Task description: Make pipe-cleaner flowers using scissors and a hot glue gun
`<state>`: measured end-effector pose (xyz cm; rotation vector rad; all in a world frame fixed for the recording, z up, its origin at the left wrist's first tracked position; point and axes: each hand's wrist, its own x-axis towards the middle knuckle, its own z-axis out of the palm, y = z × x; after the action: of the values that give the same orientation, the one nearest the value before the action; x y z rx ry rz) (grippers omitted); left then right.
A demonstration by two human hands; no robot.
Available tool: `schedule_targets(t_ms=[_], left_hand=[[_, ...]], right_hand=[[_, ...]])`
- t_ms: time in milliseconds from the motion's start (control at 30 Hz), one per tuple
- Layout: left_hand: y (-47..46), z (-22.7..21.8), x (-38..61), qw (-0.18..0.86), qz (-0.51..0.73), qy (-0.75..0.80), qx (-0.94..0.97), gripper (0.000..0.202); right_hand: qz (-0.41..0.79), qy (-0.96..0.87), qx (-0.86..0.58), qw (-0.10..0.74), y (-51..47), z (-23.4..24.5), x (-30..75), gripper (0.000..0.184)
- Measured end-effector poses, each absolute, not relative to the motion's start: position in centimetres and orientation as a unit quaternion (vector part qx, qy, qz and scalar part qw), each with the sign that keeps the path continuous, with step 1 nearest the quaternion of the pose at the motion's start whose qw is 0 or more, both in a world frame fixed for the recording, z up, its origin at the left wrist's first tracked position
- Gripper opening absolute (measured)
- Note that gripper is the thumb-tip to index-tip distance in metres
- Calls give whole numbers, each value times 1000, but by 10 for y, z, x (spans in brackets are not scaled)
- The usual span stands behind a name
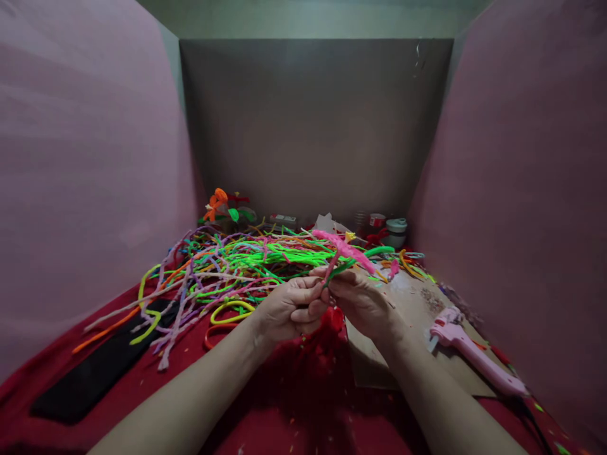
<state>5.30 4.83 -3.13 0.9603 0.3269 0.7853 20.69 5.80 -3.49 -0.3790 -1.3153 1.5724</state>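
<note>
A pink pipe-cleaner flower with a yellow centre and a green leaf is raised above the table. My left hand is closed, its thumb and fingers pinching the lower stem. Close against it, my right hand is also closed at the stem, where the green leaf joins it. The fingertips meet, so the exact grip on the stem is partly hidden. Behind the hands spreads a large heap of loose pipe cleaners, many of them bright green.
A pink glue gun lies on a board at the right. A black flat item lies at the left on the red cloth. Behind stand an orange flower and a lidded cup. Pink panels flank both sides.
</note>
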Motion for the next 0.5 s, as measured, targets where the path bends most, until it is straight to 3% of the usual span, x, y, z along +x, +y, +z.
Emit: schedule_targets(t_ms=[200,500], left_hand=[[48,-25,53,755,371,196,503,22],[39,-21,66,336,463,420,704,10]], right_hand=[[622,-541,-173,539,61,-36,206,12],[578,-496,-260,594,64,-50,196,14]])
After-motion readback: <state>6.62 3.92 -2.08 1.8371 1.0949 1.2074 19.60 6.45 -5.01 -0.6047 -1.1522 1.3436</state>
